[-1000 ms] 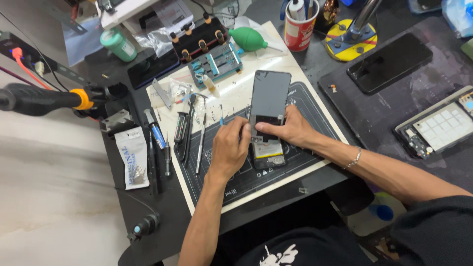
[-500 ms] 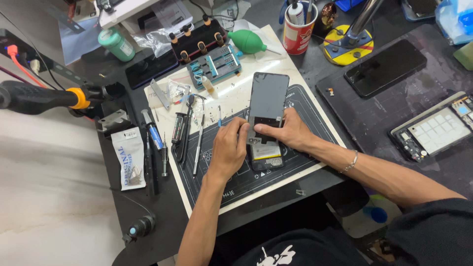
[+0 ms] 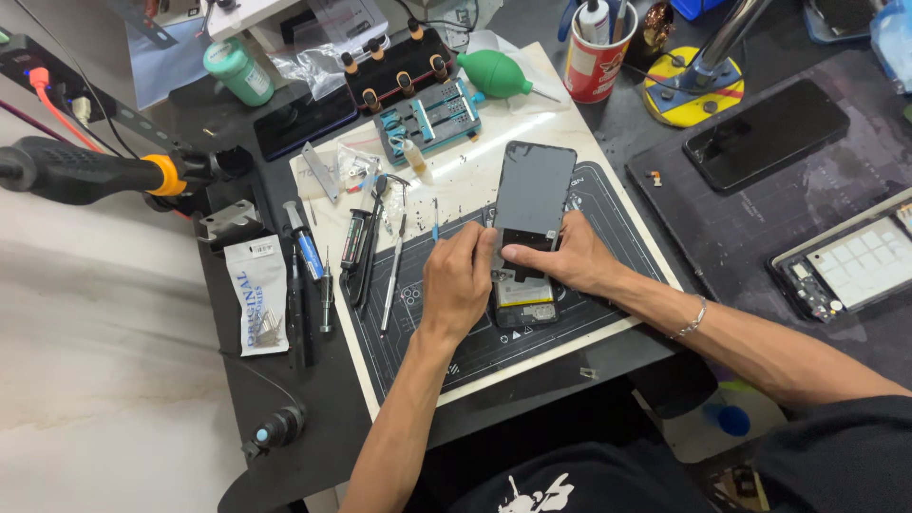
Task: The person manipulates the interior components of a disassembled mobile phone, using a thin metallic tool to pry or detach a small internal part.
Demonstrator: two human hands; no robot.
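The left hand (image 3: 458, 277) and right hand (image 3: 568, 258) meet over an opened phone (image 3: 522, 296) lying on the dark mat (image 3: 532, 342), at the near middle of the worktop (image 3: 237, 399). Both hands are curled, fingertips pressed on the lower edge of the lifted black screen (image 3: 532, 195); whether they pinch it cannot be told.

Handling, as judged: the screen is thin, light, stiff and fragile glass, probably slick on its face. Hold it by the side edges, not the face, and avoid bending.

Count: one opened phone, one screen. Left of the mat lie several slim tools (image 3: 366, 247) and one white pouch (image 3: 258, 306). Farther off: one green blower (image 3: 494, 74), one red cup (image 3: 597, 62), one more dark phone (image 3: 765, 133).
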